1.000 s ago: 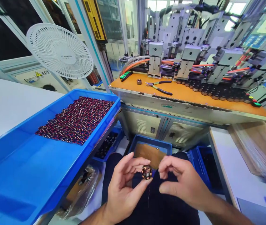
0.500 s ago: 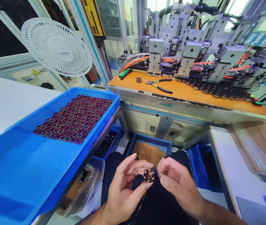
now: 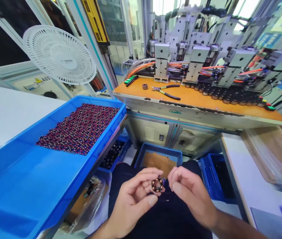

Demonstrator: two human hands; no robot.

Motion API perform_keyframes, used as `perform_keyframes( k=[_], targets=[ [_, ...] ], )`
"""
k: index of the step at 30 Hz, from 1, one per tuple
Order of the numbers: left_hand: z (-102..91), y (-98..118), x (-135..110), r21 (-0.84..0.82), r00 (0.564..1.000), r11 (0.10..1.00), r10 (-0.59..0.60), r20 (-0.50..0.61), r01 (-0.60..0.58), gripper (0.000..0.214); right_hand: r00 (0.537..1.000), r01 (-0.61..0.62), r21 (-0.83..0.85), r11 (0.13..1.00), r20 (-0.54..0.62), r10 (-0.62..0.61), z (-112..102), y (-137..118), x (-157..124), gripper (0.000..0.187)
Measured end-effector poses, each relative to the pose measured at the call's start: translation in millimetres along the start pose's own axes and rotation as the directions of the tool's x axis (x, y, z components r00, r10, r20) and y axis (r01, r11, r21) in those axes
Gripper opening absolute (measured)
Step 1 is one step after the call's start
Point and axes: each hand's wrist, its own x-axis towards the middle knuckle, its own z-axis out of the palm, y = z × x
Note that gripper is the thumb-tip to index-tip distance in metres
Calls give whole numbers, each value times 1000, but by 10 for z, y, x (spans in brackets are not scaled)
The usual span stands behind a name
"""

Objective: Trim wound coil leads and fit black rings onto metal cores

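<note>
My left hand (image 3: pixel 136 196) is closed around a small ring-shaped motor stator (image 3: pixel 157 185) with copper windings on its inner teeth. Its thumb rests at the lower front and the fingers curl behind. The stator's open round face points up toward me. Just right of it is my right hand (image 3: pixel 189 192), with thumb and fingers bent together in a pinch near the stator's dark blue edge. Whatever those fingertips hold is too small or hidden to make out. Both hands are above my lap.
A large blue tray (image 3: pixel 14 176) on the left holds rows of stators (image 3: pixel 81 129). On the orange bench (image 3: pixel 131 90) lie pliers (image 3: pixel 167 91), a single stator (image 3: pixel 144 86) and several dark cylinders (image 3: pixel 220 93) below the machine. A blue bin (image 3: pixel 158 149) sits beyond my knees.
My left index finger has come down toward the stator, and the left thumb has shifted slightly. A thin strand hanging below the left hand no longer shows. My right hand keeps its pinch.
</note>
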Motion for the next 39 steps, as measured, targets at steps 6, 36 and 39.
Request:
perform_keyframes(
  k=[6,36,39],
  targets=[
    [57,-37,-1,122,1000,993,-15,19,13,28,998,1,-229,973,59,13,10,-201,92,28],
    [71,5,10,-144,919,923,-318,233,356,29,894,276,-345,897,435,-108,-244,-535,332,8],
    [68,6,-2,-117,900,912,-357,250,394,28,860,361,-339,869,481,-170,-179,-482,409,16]
  ],
)
